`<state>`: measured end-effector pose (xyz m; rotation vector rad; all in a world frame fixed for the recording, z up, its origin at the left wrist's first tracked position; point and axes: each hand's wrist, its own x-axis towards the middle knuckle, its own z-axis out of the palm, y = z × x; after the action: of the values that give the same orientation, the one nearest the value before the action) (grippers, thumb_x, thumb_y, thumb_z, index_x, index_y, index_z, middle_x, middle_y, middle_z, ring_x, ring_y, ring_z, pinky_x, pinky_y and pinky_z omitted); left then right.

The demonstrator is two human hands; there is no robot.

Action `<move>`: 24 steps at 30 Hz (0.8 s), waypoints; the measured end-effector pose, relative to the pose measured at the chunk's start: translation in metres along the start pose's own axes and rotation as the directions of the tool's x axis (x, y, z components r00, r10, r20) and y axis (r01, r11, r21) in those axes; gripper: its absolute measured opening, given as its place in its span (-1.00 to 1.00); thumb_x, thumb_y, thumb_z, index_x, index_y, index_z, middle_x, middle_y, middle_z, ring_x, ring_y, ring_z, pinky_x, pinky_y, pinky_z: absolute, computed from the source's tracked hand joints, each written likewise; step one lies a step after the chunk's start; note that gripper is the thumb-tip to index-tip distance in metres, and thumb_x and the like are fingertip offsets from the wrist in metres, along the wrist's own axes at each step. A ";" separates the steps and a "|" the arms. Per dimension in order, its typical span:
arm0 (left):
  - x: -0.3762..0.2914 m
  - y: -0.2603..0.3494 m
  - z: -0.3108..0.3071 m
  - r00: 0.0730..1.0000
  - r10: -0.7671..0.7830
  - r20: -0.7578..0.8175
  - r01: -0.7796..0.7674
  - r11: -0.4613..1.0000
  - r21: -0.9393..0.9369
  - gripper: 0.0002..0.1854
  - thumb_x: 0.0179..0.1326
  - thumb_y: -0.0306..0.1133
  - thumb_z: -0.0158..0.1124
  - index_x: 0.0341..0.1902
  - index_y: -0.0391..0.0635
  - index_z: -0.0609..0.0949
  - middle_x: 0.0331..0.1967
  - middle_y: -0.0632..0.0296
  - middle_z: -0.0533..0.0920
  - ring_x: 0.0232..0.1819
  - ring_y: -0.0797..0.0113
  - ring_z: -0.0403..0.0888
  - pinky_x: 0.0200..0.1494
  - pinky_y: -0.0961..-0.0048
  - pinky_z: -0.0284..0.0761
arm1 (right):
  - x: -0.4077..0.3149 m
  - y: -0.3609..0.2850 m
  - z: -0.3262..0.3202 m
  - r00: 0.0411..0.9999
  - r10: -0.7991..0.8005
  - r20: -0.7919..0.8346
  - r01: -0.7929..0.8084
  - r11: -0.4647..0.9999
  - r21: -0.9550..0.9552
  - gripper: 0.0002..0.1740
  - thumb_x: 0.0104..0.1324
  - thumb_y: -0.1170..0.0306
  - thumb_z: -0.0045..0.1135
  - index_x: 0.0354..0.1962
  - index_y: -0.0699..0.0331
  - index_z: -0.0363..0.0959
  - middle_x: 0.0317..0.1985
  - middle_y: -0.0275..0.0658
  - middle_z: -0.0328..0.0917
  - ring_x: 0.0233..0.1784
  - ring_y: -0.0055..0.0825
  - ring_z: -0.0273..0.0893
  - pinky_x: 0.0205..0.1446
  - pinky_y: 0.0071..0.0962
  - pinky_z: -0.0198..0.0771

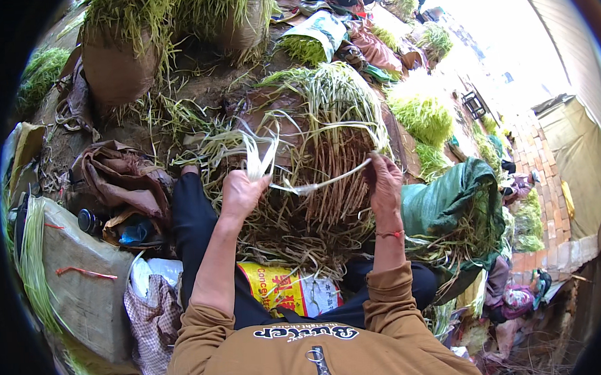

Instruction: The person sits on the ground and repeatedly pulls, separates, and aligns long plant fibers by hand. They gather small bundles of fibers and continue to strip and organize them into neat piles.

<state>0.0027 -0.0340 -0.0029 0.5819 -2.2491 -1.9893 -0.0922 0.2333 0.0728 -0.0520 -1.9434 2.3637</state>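
Note:
Before me lies a heap of pale green leafy stalks [344,92], probably chives, with their brown lower ends [330,181] towards me. My left hand [243,194] is closed around a small bunch of whitish stalks [260,156], whose loose ends spread up and to the left. My right hand [386,184], with a red cord at its wrist, pinches the end of a single pale stalk [338,179] over the heap's right side. That stalk stretches between both hands. Dry leaf scraps [293,245] lie beneath my arms. A yellow printed sack [269,287] covers my lap.
A green woven sack [432,202] stuffed with scraps stands at my right knee. At left are crumpled brown cloth [124,180], a grey padded block [83,277] and red ties [85,273]. Full sacks [119,64] stand ahead. Another person [516,298] sits at lower right.

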 end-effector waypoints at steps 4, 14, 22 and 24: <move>-0.009 0.020 0.014 0.963 0.039 0.268 0.170 0.683 -0.710 -0.68 0.11 -0.21 0.43 -0.19 -0.17 0.62 -0.45 0.27 0.68 -0.69 0.69 0.43 -0.74 0.76 0.23 | -0.021 0.016 0.050 0.942 0.016 0.336 0.009 0.997 -0.074 -0.85 0.28 0.39 0.22 -0.26 0.30 0.59 -0.43 -0.36 0.63 -0.47 -0.71 0.53 -0.41 -0.73 0.46; 0.002 0.023 0.003 0.984 -0.126 0.127 0.175 0.535 -0.826 -0.81 0.26 -0.27 0.28 -0.32 -0.14 0.59 -0.59 0.39 0.54 -0.73 0.68 0.30 -0.72 0.71 0.18 | -0.094 0.091 0.090 0.796 0.153 0.586 -0.007 0.970 -0.244 -0.61 0.42 0.22 0.01 0.01 0.37 0.34 -0.38 -0.48 0.41 -0.34 -0.74 0.29 -0.30 -0.69 0.25; 0.013 0.023 -0.040 0.976 -0.197 -0.092 -0.019 0.345 -0.938 -0.78 0.22 -0.25 0.32 -0.30 -0.17 0.58 -0.60 0.38 0.50 -0.75 0.65 0.20 -0.72 0.67 0.05 | -0.140 0.158 -0.077 0.606 0.783 -0.142 -0.791 0.574 -0.210 -0.70 0.41 0.18 -0.09 -0.25 0.22 0.51 -0.65 -0.46 0.32 -0.72 -0.67 0.15 -0.71 -0.60 -0.01; 0.013 0.022 -0.047 0.972 -0.213 -0.102 -0.027 0.329 -0.944 -0.77 0.22 -0.25 0.32 -0.27 -0.16 0.57 -0.57 0.39 0.51 -0.74 0.66 0.20 -0.72 0.68 0.05 | -0.139 0.160 -0.102 0.535 0.802 -0.267 -0.831 0.443 -0.335 -0.68 0.37 0.18 -0.08 -0.23 0.24 0.51 -0.57 -0.26 0.45 -0.61 -0.43 0.34 -0.60 -0.45 0.19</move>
<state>-0.0002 -0.0803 0.0234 0.6758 -0.5761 -2.6294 0.0474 0.2903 -0.1071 -1.4186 -2.7845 2.1451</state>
